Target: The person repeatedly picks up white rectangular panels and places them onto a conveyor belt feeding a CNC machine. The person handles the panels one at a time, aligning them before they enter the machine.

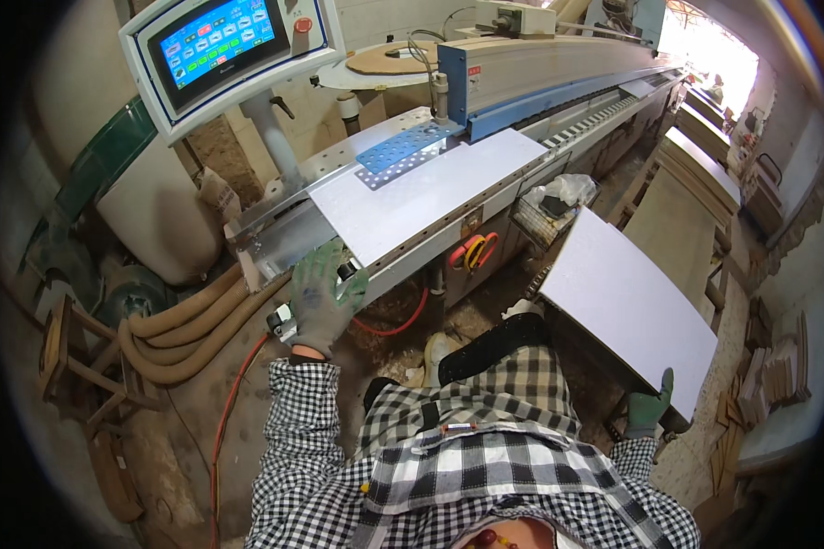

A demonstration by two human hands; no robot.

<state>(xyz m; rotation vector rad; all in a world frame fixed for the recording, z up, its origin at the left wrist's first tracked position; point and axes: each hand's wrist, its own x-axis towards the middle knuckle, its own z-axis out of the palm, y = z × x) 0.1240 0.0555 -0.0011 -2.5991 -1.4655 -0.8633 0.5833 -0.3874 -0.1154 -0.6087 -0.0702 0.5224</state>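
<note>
- One flat white rectangular panel [627,297] stretches lengthwise forward-left from my nearer, green-gloved right hand [648,412], which clasps its edge.
- My grey-green-gloved left hand [319,295] spreads well apart; grip, I can't tell.

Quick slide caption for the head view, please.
Gloved left hand beside a white panel on a long machine, gloved right hand at the edge of a second white panel.
</note>
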